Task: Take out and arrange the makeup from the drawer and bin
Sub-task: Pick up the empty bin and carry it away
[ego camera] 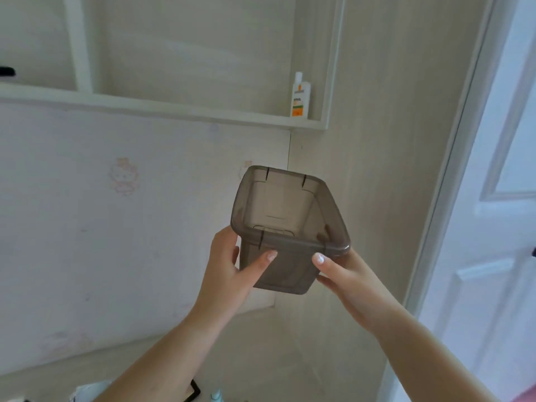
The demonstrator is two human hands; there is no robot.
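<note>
A translucent grey plastic bin (285, 274) is held up in the air in front of the wall, its open top tilted toward me, and nothing shows inside it. My left hand (229, 271) grips its left near corner, thumb on the front wall. My right hand (338, 271) grips the right near corner under the rim, thumb on the front. A white and orange bottle (300, 95) stands upright on the wall shelf (174, 110) above the bin.
A pale patterned panel (116, 213) covers the wall at left. A white door (499, 198) stands at right. At the bottom edge lie a black-framed object (194, 391) and a small pale-blue item (216, 396), both partly cut off. A dark object (7, 71) sits at far left.
</note>
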